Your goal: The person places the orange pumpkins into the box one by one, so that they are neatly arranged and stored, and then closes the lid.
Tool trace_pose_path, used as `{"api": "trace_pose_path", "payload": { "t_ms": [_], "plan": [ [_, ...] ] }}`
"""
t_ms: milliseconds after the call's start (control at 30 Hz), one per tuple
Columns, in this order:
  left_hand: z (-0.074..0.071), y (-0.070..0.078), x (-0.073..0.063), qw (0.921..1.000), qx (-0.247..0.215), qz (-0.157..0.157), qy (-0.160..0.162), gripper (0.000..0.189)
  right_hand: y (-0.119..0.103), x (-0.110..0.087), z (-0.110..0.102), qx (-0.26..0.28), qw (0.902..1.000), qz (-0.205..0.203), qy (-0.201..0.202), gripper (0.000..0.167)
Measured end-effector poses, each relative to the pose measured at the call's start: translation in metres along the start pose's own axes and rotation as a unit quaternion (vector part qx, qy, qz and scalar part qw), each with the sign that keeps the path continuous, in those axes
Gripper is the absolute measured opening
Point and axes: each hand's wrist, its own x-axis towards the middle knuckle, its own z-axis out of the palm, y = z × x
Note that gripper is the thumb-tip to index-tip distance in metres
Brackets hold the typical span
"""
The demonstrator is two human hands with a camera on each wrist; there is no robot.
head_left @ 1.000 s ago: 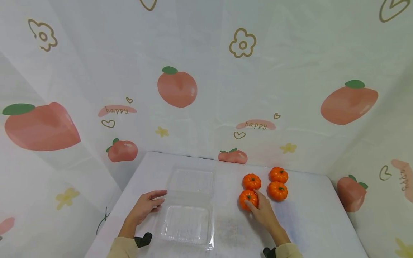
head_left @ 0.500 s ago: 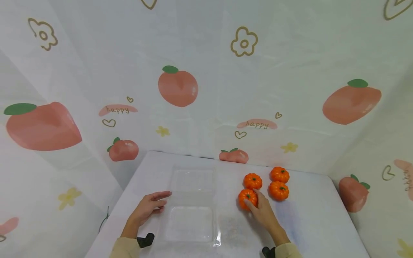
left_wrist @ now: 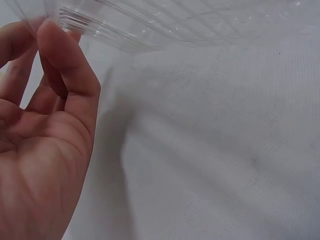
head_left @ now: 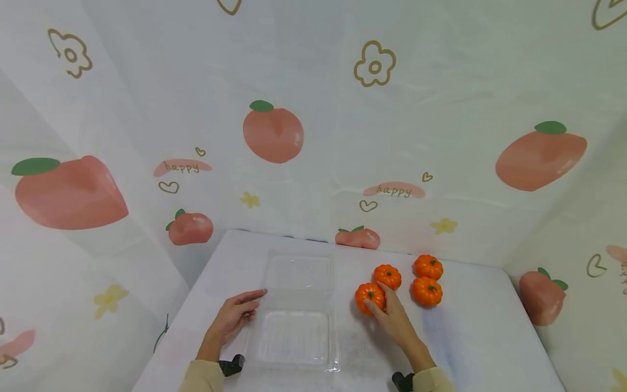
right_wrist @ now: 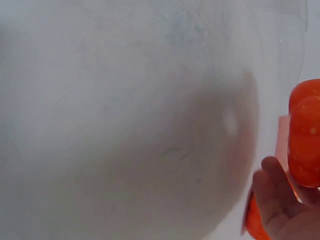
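In the head view, a clear plastic clamshell box point(head_left: 294, 338) lies opened out on the table, its lid point(head_left: 300, 274) toward the back. My left hand point(head_left: 232, 318) pinches its left edge near the fold between thumb and fingers. The left wrist view shows the thumb against the box's ribbed wall point(left_wrist: 165, 22). With thumb and fingers, my right hand point(head_left: 395, 321) grips a small orange pumpkin point(head_left: 368, 297), which in the right wrist view stands above the white surface. Just behind it sits a second pumpkin point(head_left: 388, 276).
Two more pumpkins, one at the back point(head_left: 428, 267) and one nearer point(head_left: 426, 292), sit to the right of my right hand. The white table point(head_left: 470, 326) ends at a peach-printed cloth point(head_left: 318, 179) hanging behind and at both sides.
The gripped pumpkin has moved left and slightly back, away from the one behind it. The box and my left hand have shifted a little to the right.
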Motion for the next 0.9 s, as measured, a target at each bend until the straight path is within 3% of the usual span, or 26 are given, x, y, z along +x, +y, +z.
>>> {"api": "trace_pose_path", "payload": {
  "t_ms": [533,767,900],
  "plan": [
    [0.011,-0.01,0.004,0.9985,-0.03,0.038,-0.024,0.051,-0.021,0.0,-0.001,0.018,0.9969,-0.069,0.034,0.074],
    [0.016,-0.01,0.006,0.9991,-0.013,0.039,-0.008,0.049,-0.031,-0.002,0.001,0.055,0.9966,-0.06,0.016,0.081],
    [0.018,-0.01,0.007,0.9994,-0.013,0.031,0.005,0.046,-0.036,-0.002,0.003,0.061,0.9947,-0.081,0.018,0.073]
  ]
}}
